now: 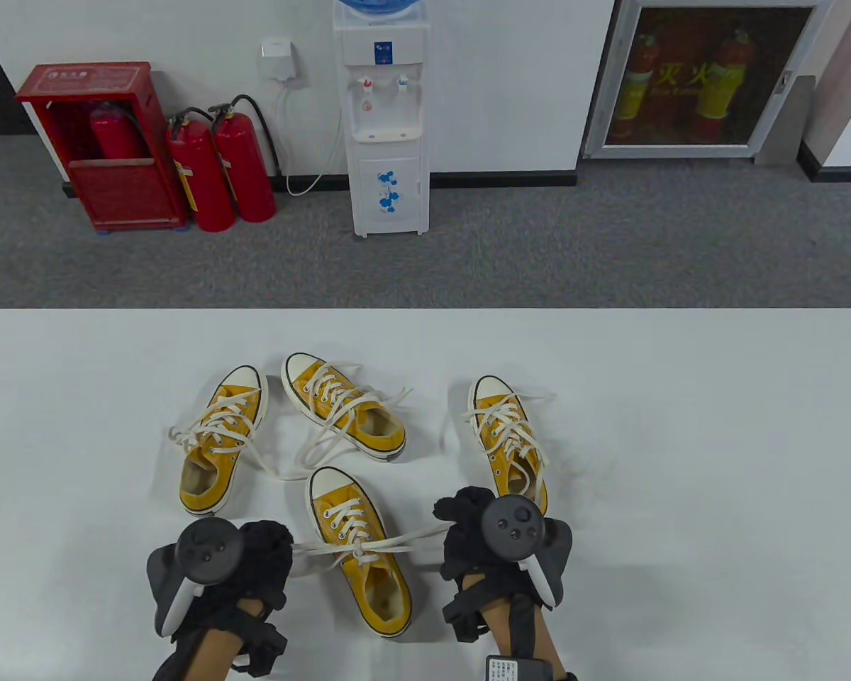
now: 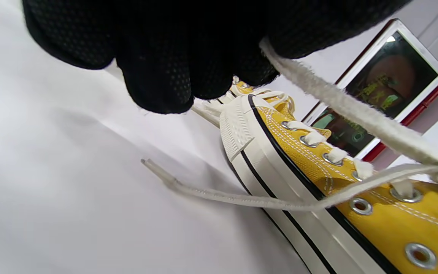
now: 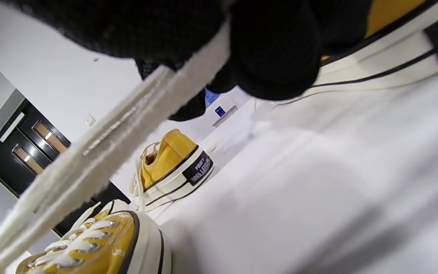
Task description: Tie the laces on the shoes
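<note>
Fingers [image 2: 158, 76] of both hands pinch the nearest shoe's [image 1: 358, 550] laces [image 1: 404, 540], stretched taut between them.

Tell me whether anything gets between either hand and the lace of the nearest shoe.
Nothing visible does. The left hand and right hand each grip one side of the lace, stretched across the nearest shoe. The other three shoes lie farther back on the table.

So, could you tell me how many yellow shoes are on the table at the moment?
4. One far left, one toward the back middle, one on the right just behind the right hand, and the near shoe between both hands, its lace pulled sideways. None appear hidden.
</note>
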A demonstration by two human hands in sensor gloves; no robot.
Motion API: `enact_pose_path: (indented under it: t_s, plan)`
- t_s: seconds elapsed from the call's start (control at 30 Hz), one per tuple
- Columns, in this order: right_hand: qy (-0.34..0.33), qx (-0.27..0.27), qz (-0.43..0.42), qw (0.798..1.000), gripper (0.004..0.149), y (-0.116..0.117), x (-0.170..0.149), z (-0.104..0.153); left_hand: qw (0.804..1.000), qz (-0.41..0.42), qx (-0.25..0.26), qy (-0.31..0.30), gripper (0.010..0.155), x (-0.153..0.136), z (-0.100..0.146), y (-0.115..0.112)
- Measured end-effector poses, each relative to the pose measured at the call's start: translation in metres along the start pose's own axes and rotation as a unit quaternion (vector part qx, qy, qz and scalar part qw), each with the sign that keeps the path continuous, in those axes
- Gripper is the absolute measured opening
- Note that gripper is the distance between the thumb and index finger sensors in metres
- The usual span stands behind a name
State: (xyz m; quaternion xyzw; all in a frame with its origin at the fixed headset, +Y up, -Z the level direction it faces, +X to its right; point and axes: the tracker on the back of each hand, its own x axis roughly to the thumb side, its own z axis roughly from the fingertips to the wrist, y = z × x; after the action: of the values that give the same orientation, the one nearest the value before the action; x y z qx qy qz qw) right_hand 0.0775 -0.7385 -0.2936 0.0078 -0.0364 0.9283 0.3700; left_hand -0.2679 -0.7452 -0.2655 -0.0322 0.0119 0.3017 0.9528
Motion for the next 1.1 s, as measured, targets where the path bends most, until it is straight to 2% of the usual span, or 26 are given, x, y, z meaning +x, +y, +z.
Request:
enact_pose_path:
  t_s: [0.17,0.37,0.47,0.6,0.73,0.87,1.1]
  plan:
    - [-0.019,-0.003,-0.007,1.0,0.042,0.001,0.004,0.002,0.999,-0.034,0.016,-0.034,0.042,0.012,0.005,0.002]
    - [-0.054,0.012,-0.002,0.998,0.046,0.008,0.012,0.005,0.99,-0.103,0.034,-0.089,0.057,0.029,0.013,0.002]
    - [-0.072,0.009,0.01,0.997,0.051,0.01,0.017,0.007,0.985,-0.124,0.042,-0.112,0.061,0.037,0.018,0.002]
    - [-0.09,0.036,0.014,0.995,0.058,0.018,0.023,0.01,0.978,-0.146,0.05,-0.139,0.067,0.045,0.023,0.002]
    - [-0.105,0.066,0.053,0.991,0.069,0.028,0.029,0.013,0.974,-0.157,0.052,-0.155,0.072,0.049,0.026,0.001]
    - [-0.106,0.11,0.074,0.985,0.078,0.041,0.032,0.015,0.972,-0.169,0.035,-0.158,0.078,0.05,0.027,-0.001]
    - [-0.098,0.151,0.091,0.979,0.08,0.057,0.034,0.018,0.972,-0.181,-0.004,-0.151,0.084,0.048,0.024,-0.007]
